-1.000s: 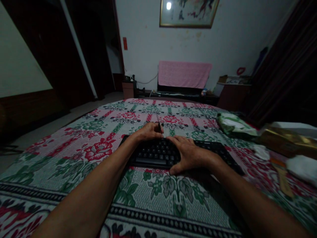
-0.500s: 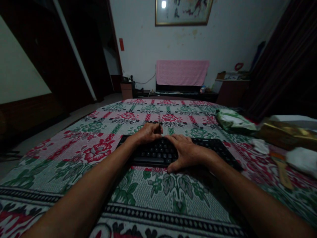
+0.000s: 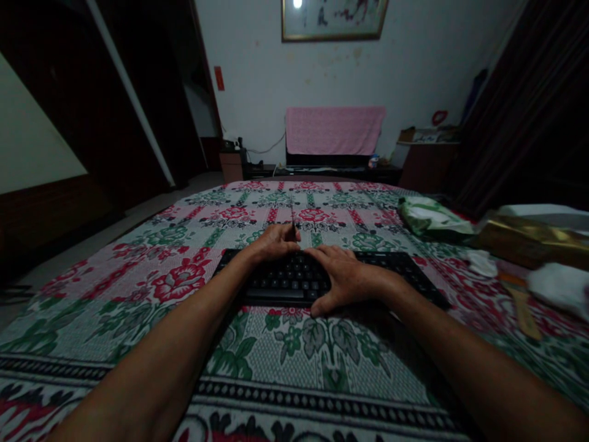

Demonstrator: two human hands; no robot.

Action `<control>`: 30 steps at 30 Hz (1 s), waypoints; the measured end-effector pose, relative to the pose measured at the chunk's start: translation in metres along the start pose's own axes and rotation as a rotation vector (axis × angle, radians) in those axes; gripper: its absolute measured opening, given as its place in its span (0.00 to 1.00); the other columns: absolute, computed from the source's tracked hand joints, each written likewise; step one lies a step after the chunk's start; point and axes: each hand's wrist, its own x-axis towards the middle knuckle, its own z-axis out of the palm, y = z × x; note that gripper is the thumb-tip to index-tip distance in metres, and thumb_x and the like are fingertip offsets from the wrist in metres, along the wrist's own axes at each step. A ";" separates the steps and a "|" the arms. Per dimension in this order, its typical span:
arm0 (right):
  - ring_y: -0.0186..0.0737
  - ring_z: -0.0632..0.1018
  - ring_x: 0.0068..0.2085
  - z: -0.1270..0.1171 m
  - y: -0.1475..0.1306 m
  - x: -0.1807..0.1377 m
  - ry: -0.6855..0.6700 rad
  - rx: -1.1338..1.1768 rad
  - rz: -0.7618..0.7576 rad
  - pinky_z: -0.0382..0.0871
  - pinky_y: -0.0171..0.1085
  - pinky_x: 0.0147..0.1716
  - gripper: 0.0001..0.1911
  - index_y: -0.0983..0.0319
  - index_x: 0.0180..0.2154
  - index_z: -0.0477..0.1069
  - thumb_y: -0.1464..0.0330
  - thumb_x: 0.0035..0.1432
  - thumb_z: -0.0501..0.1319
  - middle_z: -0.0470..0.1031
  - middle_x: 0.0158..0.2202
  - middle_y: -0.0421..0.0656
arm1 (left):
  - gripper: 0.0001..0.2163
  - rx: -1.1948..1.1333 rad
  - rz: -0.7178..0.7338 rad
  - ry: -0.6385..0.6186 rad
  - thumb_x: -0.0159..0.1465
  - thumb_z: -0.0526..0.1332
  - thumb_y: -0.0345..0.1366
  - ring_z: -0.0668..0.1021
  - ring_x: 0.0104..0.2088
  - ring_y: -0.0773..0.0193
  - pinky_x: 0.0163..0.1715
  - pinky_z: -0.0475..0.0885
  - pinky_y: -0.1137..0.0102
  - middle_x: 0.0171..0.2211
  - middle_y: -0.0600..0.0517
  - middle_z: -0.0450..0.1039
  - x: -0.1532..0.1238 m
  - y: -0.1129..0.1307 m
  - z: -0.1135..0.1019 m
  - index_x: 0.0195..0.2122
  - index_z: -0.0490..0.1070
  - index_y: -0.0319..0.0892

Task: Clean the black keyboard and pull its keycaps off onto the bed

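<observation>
A black keyboard (image 3: 285, 283) lies flat on the patterned cloth in front of me. My left hand (image 3: 276, 240) is closed above its far edge, pinching a thin dark stick-like thing (image 3: 293, 228) that points upward. Its lower end is hidden by the fingers, and I cannot tell its kind. Across the keyboard's middle spans my right hand (image 3: 343, 276), thumb at the near edge and fingers bent over toward the far edge, gripping it. My right palm hides part of the keys, and the two hands' fingertips come close together.
On the right lie a brush with a wooden handle (image 3: 524, 310), crumpled white tissue (image 3: 482, 263), a white bundle (image 3: 559, 287), a green-and-white packet (image 3: 432, 218) and a golden bag (image 3: 529, 239). Beyond the table's far edge, a pink cloth (image 3: 335, 130) hangs over a dark screen.
The view has shifted slightly. Both hands keep nearly the same places on the keyboard, and the thin dark thing in my left hand stays upright with only a slight movement.
</observation>
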 end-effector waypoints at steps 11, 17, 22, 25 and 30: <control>0.62 0.59 0.55 0.000 0.002 -0.001 -0.013 -0.027 -0.008 0.52 0.59 0.53 0.60 0.57 0.60 0.51 0.41 0.25 0.64 0.57 0.56 0.51 | 0.10 -0.173 -0.049 -0.003 0.47 0.62 0.33 0.67 0.23 0.71 0.25 0.62 0.75 0.22 0.58 0.64 -0.003 0.002 0.001 0.30 0.65 0.38; 0.63 0.58 0.55 -0.002 -0.001 -0.002 -0.012 -0.036 -0.005 0.52 0.58 0.53 0.60 0.59 0.60 0.52 0.41 0.25 0.64 0.58 0.56 0.53 | 0.08 0.019 0.033 0.113 0.50 0.60 0.31 0.70 0.28 0.68 0.30 0.64 0.73 0.25 0.56 0.68 -0.014 0.009 0.004 0.33 0.67 0.38; 0.62 0.58 0.56 -0.002 -0.002 -0.002 -0.013 -0.024 -0.004 0.52 0.58 0.53 0.61 0.58 0.60 0.51 0.41 0.25 0.65 0.58 0.56 0.52 | 0.11 -0.209 -0.137 0.108 0.46 0.63 0.33 0.69 0.24 0.70 0.25 0.63 0.75 0.22 0.58 0.66 -0.008 0.012 0.002 0.31 0.66 0.38; 0.62 0.58 0.57 -0.003 -0.002 -0.003 -0.028 -0.028 0.006 0.51 0.57 0.54 0.62 0.59 0.61 0.50 0.41 0.25 0.65 0.57 0.57 0.52 | 0.13 -0.299 -0.210 0.085 0.45 0.64 0.33 0.69 0.22 0.71 0.24 0.63 0.75 0.21 0.58 0.66 -0.003 0.009 0.000 0.31 0.65 0.37; 0.59 0.61 0.56 -0.011 -0.002 -0.002 -0.015 0.071 0.009 0.55 0.54 0.54 0.56 0.60 0.60 0.53 0.45 0.31 0.66 0.59 0.58 0.53 | 0.13 -0.387 -0.228 0.117 0.45 0.65 0.32 0.68 0.20 0.73 0.22 0.62 0.76 0.20 0.59 0.66 -0.004 0.008 -0.001 0.31 0.66 0.38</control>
